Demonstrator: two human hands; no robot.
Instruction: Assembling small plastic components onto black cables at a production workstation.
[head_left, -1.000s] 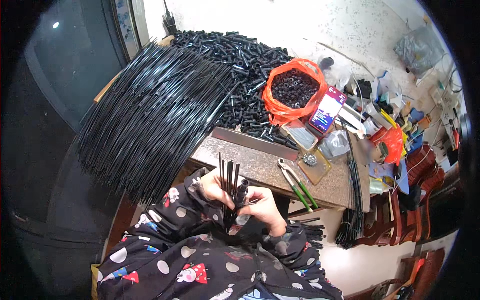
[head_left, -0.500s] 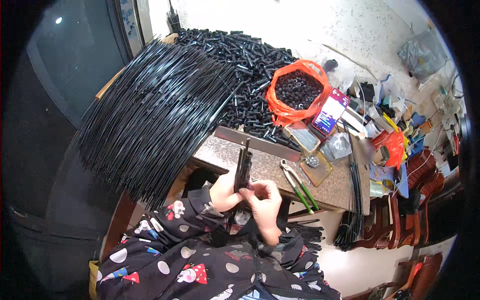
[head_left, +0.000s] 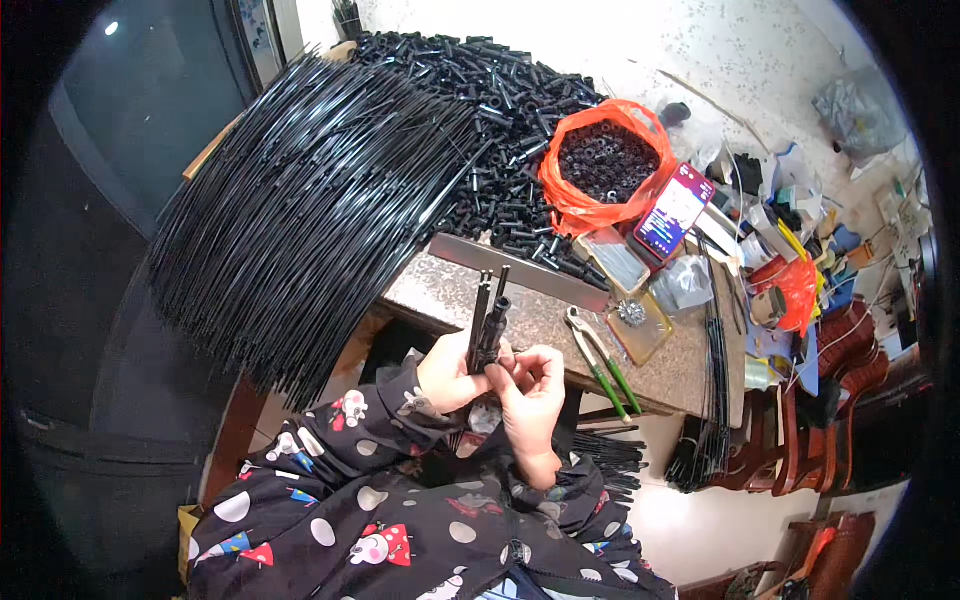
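My left hand [head_left: 450, 372] is closed around several thin black rods [head_left: 478, 325] and a thicker black tube [head_left: 496, 318]. They stand nearly upright above the near edge of the table. My right hand [head_left: 530, 400] touches the tube's lower end, thumb and fingers pinched together; anything between its fingertips is too small to make out. Just beyond the hands lies a flat metal bar [head_left: 520, 272]. To the right of the hands, pliers with green handles [head_left: 598, 362] rest on the tabletop [head_left: 425, 285].
A large bundle of black rods [head_left: 310, 220] covers the left. Behind is a heap of short black tubes [head_left: 480, 90]. An orange bag [head_left: 560, 190] holds small black rings, beside a phone [head_left: 675, 212]. A spiky metal piece [head_left: 631, 313] lies on an amber tray [head_left: 650, 340]. More rods [head_left: 715, 400] hang at right.
The rods and tube now lean less across each other, and the tube's open end shows more clearly. Both hands stay close together; the right fingers have shifted slightly. The whole view has moved a little.
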